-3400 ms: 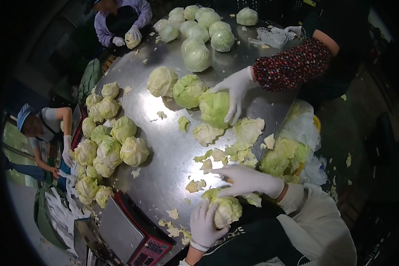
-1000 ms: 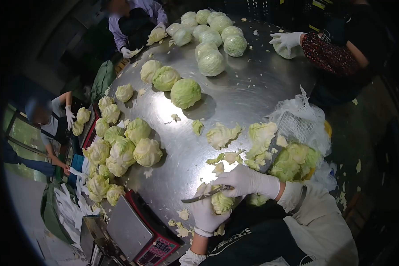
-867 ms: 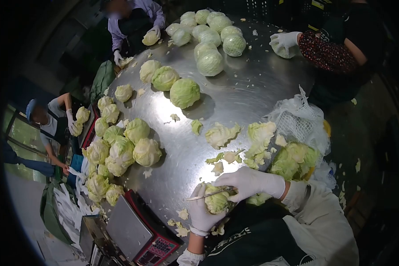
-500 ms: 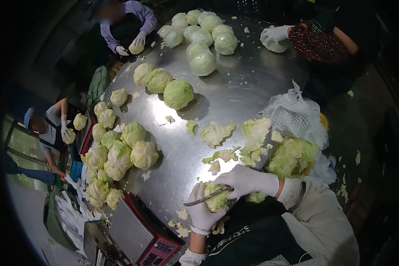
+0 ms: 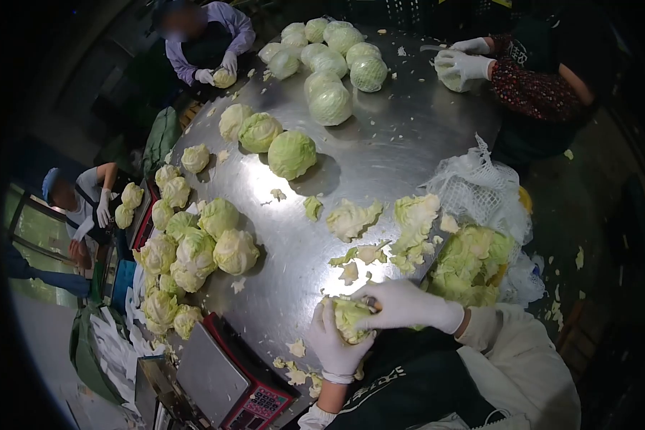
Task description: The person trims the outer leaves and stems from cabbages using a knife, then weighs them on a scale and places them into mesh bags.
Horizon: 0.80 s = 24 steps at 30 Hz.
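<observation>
At the near edge of the metal table (image 5: 287, 215), my gloved left hand (image 5: 333, 349) is wrapped round a small green cabbage (image 5: 350, 319) from the left and below. My gloved right hand (image 5: 405, 304) is closed at the cabbage's right side on a knife (image 5: 371, 304), of which only a small part shows; its blade is hidden. Loose outer leaves (image 5: 353, 218) and trimmed scraps (image 5: 349, 273) lie on the metal just beyond my hands.
Cabbages (image 5: 193, 254) are piled at left beside a red scale (image 5: 229, 380). Wrapped cabbages (image 5: 330, 104) stand at the far side. White netting (image 5: 473, 179) and a leaf heap (image 5: 469, 265) are at right. Three co-workers (image 5: 211, 39) handle cabbages around the table.
The knife blade, earlier across the front of the cabbage, is now out of sight at its right side. My right hand has turned and moved slightly right. The right co-worker's second hand has appeared with a knife.
</observation>
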{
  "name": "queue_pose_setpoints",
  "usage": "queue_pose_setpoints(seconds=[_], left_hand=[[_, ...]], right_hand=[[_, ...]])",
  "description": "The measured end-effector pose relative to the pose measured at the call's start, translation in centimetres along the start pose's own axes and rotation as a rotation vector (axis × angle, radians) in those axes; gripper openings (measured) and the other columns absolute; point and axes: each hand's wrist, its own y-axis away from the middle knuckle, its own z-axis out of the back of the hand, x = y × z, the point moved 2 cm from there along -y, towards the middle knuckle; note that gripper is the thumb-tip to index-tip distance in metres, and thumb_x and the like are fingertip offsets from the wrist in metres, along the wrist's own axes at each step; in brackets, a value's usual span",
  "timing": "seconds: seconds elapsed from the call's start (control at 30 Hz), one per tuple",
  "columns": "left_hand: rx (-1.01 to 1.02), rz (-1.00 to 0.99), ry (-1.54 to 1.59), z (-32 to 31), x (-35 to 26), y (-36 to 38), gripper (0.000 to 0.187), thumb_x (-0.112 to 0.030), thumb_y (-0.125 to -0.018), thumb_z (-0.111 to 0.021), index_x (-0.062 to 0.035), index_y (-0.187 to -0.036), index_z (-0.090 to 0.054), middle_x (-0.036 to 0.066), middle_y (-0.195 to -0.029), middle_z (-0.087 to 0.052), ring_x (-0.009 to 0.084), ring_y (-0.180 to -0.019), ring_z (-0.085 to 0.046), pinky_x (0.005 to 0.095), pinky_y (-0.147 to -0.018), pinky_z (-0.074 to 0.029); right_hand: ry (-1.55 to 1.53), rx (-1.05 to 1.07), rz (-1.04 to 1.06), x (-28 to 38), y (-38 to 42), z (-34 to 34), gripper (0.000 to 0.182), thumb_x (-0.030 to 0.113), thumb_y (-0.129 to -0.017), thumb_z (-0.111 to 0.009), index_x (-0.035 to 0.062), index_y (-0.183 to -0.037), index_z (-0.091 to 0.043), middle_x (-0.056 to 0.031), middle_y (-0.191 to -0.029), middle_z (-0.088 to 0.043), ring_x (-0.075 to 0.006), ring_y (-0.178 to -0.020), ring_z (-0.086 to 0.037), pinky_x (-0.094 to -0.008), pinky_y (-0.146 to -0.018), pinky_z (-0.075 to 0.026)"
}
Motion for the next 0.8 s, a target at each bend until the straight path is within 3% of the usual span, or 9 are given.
queue_pose_setpoints(seconds=[0.23,0.3,0.33,0.4,0.5,0.67,0.7,0.73,0.8], left_hand=[[0.008,-0.006,-0.219,-0.4,-2.2,1.2,0.108,-0.04,-0.061,-0.091,-0.0008,-0.149,-0.043,0.028,-0.142,-0.047,0.0469,-0.127,-0.049,0.052,-0.104,-0.042],[0.013,0.027,-0.104,-0.3,-1.1,0.9,0.108,-0.041,-0.061,-0.091,-0.0008,-0.149,-0.043,0.029,-0.142,-0.047,0.048,-0.128,-0.048,0.0527,-0.106,-0.041],[0.019,0.066,0.011,-0.2,-0.2,0.9,0.109,-0.042,-0.06,-0.091,-0.0008,-0.149,-0.042,0.03,-0.142,-0.047,0.0491,-0.128,-0.047,0.0534,-0.107,-0.04],[0.011,0.086,0.086,0.2,1.7,1.0,0.104,-0.031,-0.065,-0.094,-0.0001,-0.149,-0.041,0.026,-0.14,-0.05,0.0424,-0.128,-0.052,0.0502,-0.109,-0.042],[-0.125,0.571,0.978,-0.4,5.2,2.4,0.095,-0.007,-0.072,-0.092,0.0011,-0.149,-0.036,0.016,-0.139,-0.052,0.0248,-0.126,-0.055,0.0384,-0.109,-0.047],[-0.174,0.401,0.747,-1.4,4.8,4.2,0.088,-0.003,-0.075,-0.088,0.0008,-0.148,-0.039,0.016,-0.136,-0.054,0.0238,-0.122,-0.058,0.0367,-0.105,-0.048],[-0.183,0.499,0.869,-1.1,4.2,4.0,0.085,-0.002,-0.075,-0.086,0.0001,-0.148,-0.04,0.015,-0.136,-0.055,0.024,-0.124,-0.057,0.0378,-0.108,-0.047],[-0.194,0.596,0.992,-1.0,4.1,4.0,0.083,0.0,-0.076,-0.083,-0.0007,-0.148,-0.041,0.014,-0.136,-0.057,0.0241,-0.126,-0.057,0.0389,-0.111,-0.045],[-0.176,0.594,1.053,-0.4,4.3,3.7,0.081,-0.017,-0.081,-0.082,-0.0007,-0.149,-0.041,0.015,-0.138,-0.056,0.0282,-0.126,-0.058,0.0413,-0.108,-0.048]], right_hand=[[-0.28,-0.039,0.059,-0.2,0.6,-1.7,0.043,0.032,-0.088,-0.078,-0.0013,-0.113,-0.066,-0.0095,-0.073,-0.067,-0.0202,-0.065,-0.065,-0.035,-0.063,-0.054],[-0.899,0.149,-0.154,1.3,2.1,0.7,0.037,0.022,-0.091,-0.074,-0.0054,-0.114,-0.064,-0.0047,-0.068,-0.066,-0.0184,-0.062,-0.064,-0.0338,-0.058,-0.052],[-0.845,0.133,-0.207,1.9,2.2,2.9,0.04,0.017,-0.093,-0.073,-0.0069,-0.122,-0.061,-0.0024,-0.076,-0.067,-0.0178,-0.067,-0.064,-0.0305,-0.061,-0.052],[-0.405,-0.365,0.06,-2.4,0.1,1.4,0.052,0.021,-0.091,-0.077,-0.0056,-0.131,-0.058,-0.0081,-0.087,-0.069,-0.0192,-0.076,-0.066,-0.0299,-0.069,-0.054],[-0.251,-0.191,-0.074,-1.9,0.1,1.0,0.071,0.031,-0.086,-0.082,-0.0027,-0.141,-0.053,-0.017,-0.112,-0.07,-0.0232,-0.103,-0.068,-0.0347,-0.09,-0.054],[-0.263,-0.168,0.156,-2.3,-1.0,-7.3,0.086,0.041,-0.084,-0.083,-0.0008,-0.149,-0.045,-0.0246,-0.143,-0.053,-0.0363,-0.137,-0.05,-0.0412,-0.115,-0.04],[-0.104,-0.41,0.295,-1.8,-1.4,-7.8,0.069,0.035,-0.088,-0.08,-0.0008,-0.14,-0.053,-0.02,-0.121,-0.066,-0.0284,-0.112,-0.066,-0.0375,-0.096,-0.054],[-0.108,-0.407,0.296,-2.3,-1.5,-7.9,0.069,0.035,-0.088,-0.08,-0.0008,-0.14,-0.053,-0.02,-0.121,-0.066,-0.0284,-0.112,-0.066,-0.0375,-0.096,-0.054],[-0.818,-0.096,-0.295,-2.1,-1.5,-5.4,0.038,0.025,-0.092,-0.076,0.0012,-0.118,-0.063,-0.0082,-0.089,-0.069,-0.0141,-0.076,-0.068,-0.0284,-0.065,-0.055]])
